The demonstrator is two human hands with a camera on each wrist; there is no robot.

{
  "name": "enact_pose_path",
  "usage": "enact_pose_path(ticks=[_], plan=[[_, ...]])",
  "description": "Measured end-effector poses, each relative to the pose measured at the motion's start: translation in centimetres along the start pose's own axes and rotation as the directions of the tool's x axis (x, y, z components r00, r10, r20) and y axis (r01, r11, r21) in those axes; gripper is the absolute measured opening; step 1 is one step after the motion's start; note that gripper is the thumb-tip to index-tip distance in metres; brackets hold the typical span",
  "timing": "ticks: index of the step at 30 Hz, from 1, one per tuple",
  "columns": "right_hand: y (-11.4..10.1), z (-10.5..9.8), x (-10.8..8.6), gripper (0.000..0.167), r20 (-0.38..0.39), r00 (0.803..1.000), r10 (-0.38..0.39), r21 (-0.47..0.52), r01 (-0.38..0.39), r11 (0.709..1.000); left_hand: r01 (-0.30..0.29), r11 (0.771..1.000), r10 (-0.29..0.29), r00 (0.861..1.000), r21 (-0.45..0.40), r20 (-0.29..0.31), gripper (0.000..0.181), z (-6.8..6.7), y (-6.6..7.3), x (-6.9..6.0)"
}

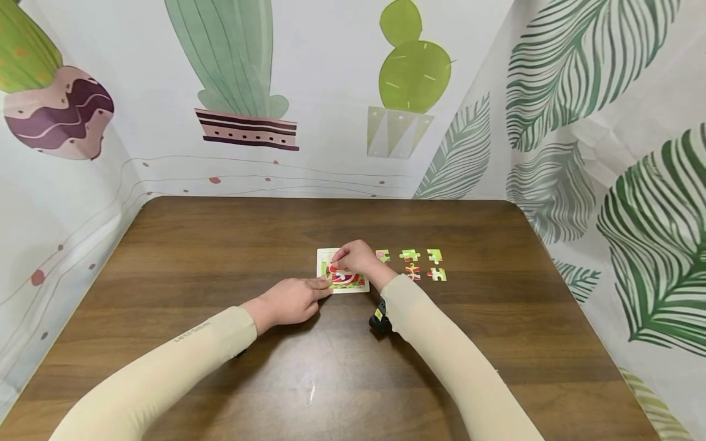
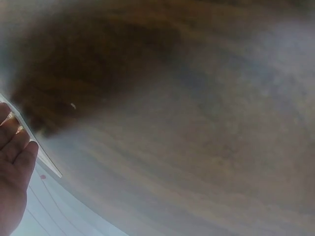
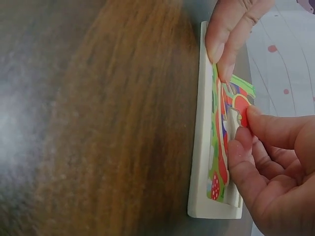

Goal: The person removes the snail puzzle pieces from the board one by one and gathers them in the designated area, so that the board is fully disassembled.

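A white-framed jigsaw puzzle tray [image 1: 320, 263] lies on the table, partly filled with red, green and blue picture pieces. My left hand [image 1: 289, 300] rests at its lower left, and in the right wrist view two extended fingers [image 3: 216, 42] press on the fitted pieces. Between thumb and fingertips, my right hand [image 1: 360, 257] pinches a red and green puzzle piece [image 3: 241, 105], tilted up over the tray. At the left edge of the left wrist view, the left hand [image 2: 15, 167] has its fingers extended beside the tray's rim.
To the right of the tray lie several loose puzzle pieces, among them a green one [image 1: 409, 255], a red-patterned one [image 1: 412, 271] and a green one with a notch [image 1: 437, 274]. The brown wooden table [image 1: 220, 239] meets a printed cloth wall [image 1: 331, 174] at the back.
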State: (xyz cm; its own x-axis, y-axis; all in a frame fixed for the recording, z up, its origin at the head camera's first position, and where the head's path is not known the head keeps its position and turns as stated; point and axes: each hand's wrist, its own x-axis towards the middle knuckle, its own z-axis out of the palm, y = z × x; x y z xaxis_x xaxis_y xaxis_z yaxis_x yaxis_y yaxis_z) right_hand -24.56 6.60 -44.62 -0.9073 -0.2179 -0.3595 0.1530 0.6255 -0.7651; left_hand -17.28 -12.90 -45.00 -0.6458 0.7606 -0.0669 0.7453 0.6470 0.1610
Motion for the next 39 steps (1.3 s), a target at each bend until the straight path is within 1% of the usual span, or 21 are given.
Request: enact_pose_path(ticks=[8,15,18,22,25,29,32,39], plan=[[-0.3,0.0,-0.1,0.011,0.015,1.0,-0.01,-0.034,0.01,0.999,0.002,1.0,-0.002,1.0,0.015,-0.011,0.042,0.0,0.1,0.0],[-0.2,-0.2,0.3,0.014,0.037,0.999,0.002,0.016,-0.002,1.0,0.008,1.0,-0.008,1.0,0.005,-0.018,0.041,-0.1,0.3,0.1],[0.0,-0.5,0.3,0.016,0.046,0.999,0.001,0.047,-0.003,0.999,0.013,1.0,-0.013,1.0,0.0,-0.017,0.041,-0.1,0.4,0.2],[-0.2,-1.9,0.0,0.017,0.033,0.999,0.016,0.091,-0.019,0.996,0.018,1.0,-0.018,1.0,-0.01,-0.007,0.041,-0.1,0.5,0.3],[-0.9,-3.4,-0.4,0.018,0.023,1.0,0.015,0.098,-0.017,0.995,0.021,1.0,-0.021,1.0,-0.009,0.0,0.042,-0.1,0.5,0.3],[-1.9,-5.2,-1.2,0.019,0.037,0.999,-0.012,0.067,0.01,0.998,0.022,1.0,-0.022,1.0,-0.011,0.0,0.042,-0.1,0.4,0.2],[-2.2,-6.1,-1.8,0.02,0.046,0.999,-0.023,0.029,0.021,0.999,0.016,1.0,-0.016,1.0,-0.017,-0.005,0.042,-0.1,0.3,0.1],[-1.6,-7.6,-2.8,0.019,0.053,0.999,-0.015,-0.019,0.016,1.0,0.028,0.999,-0.027,1.0,-0.02,0.009,0.043,-0.2,0.3,0.1]])
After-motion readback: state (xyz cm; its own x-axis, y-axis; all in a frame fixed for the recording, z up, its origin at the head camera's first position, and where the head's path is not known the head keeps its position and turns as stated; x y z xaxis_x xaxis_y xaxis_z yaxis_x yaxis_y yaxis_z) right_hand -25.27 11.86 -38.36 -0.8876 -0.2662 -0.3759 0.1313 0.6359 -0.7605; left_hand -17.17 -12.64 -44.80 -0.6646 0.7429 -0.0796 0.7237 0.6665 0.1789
